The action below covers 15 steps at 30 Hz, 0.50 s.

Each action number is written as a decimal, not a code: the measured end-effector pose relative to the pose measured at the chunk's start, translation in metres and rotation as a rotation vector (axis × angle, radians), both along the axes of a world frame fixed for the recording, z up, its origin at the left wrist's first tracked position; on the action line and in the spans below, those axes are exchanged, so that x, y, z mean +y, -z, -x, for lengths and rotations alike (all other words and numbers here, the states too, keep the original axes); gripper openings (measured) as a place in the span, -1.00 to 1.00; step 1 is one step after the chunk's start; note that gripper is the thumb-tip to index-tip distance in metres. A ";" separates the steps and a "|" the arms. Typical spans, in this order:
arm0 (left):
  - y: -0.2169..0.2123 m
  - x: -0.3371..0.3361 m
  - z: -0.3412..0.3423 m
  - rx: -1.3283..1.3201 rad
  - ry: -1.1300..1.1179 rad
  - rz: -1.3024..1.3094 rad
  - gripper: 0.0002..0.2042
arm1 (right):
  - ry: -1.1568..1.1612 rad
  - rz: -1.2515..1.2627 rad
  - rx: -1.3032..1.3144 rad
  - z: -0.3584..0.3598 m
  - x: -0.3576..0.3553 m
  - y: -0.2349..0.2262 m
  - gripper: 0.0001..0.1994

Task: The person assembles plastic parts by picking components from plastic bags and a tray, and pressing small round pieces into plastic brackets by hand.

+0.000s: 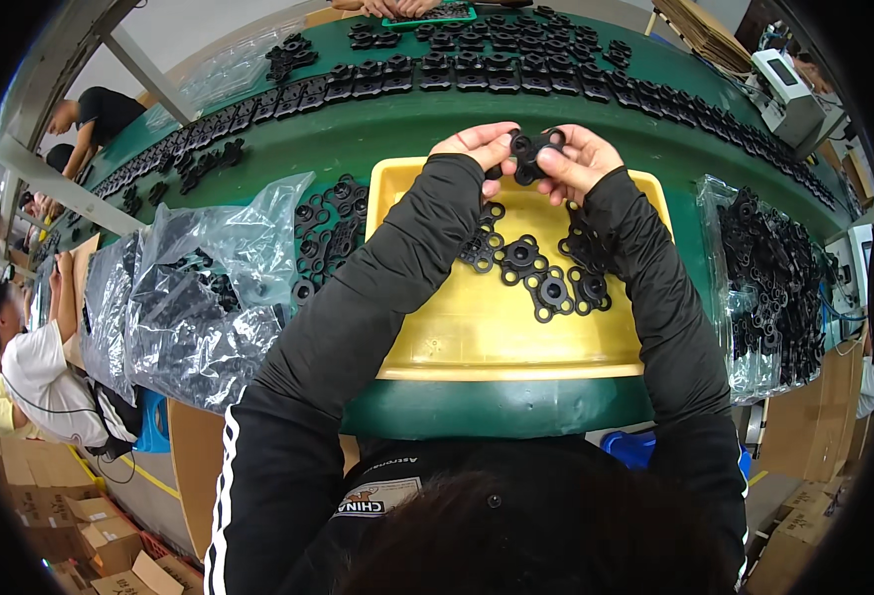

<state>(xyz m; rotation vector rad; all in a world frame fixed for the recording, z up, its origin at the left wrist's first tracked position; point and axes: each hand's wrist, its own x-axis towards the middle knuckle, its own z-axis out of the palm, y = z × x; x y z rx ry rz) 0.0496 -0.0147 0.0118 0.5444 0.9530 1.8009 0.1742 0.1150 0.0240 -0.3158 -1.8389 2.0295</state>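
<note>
My left hand [479, 146] and my right hand [584, 165] meet above the far edge of a yellow tray [506, 352]. Between them is a black plastic part [528, 159] with several round lobes, some open like rings. Fingers of both hands are closed on it, the right thumb lying across its front. Partly hidden by the left fingers, a dark piece shows below them; whether it belongs to the same part I cannot tell. Inside the tray lie several loose black ringed parts [553, 291], some behind my sleeves.
Clear plastic bags [209, 327] of black parts lie left of the tray, beside a loose pile [333, 233]. At the right stands a clear bag [769, 288] full of parts. Rows of black parts [437, 74] cross the green table [358, 139]. Other people work at the far side and left.
</note>
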 end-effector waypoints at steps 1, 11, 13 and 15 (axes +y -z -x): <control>-0.002 0.003 -0.004 0.123 -0.053 0.017 -0.75 | -0.018 0.062 0.012 -0.003 0.001 -0.003 -0.64; -0.018 0.000 -0.020 0.229 -0.161 0.065 -0.80 | -0.032 0.229 0.040 -0.007 0.005 -0.009 -0.65; -0.015 0.000 -0.019 0.220 -0.158 0.020 -0.79 | -0.015 0.194 0.007 -0.008 0.003 -0.011 -0.65; -0.013 0.000 -0.018 0.216 -0.154 0.000 -0.78 | -0.004 0.179 -0.009 -0.007 0.002 -0.010 -0.64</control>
